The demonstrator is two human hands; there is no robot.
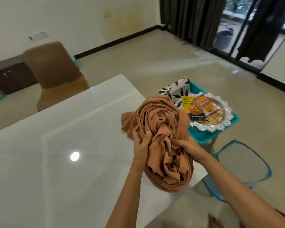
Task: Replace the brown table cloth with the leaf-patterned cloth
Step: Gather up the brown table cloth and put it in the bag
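The brown table cloth [161,129] is bunched into a thick crumpled bundle over the right edge of the glossy white table [56,145]. My left hand [141,145] grips the bundle's left side. On the right, my right hand [187,146] clutches its folds. The leaf-patterned cloth [176,89], white with black leaves, lies folded on a turquoise stool [209,137] just beyond the table's right edge, partly hidden behind the brown bundle.
A silver tray [220,127] with snack packets [191,107] sits on the stool beside the leaf cloth. A blue-rimmed stool or basket [242,163] stands on the floor nearer me. A brown chair [54,74] stands at the table's far side. Dark curtains [191,18] hang at the back.
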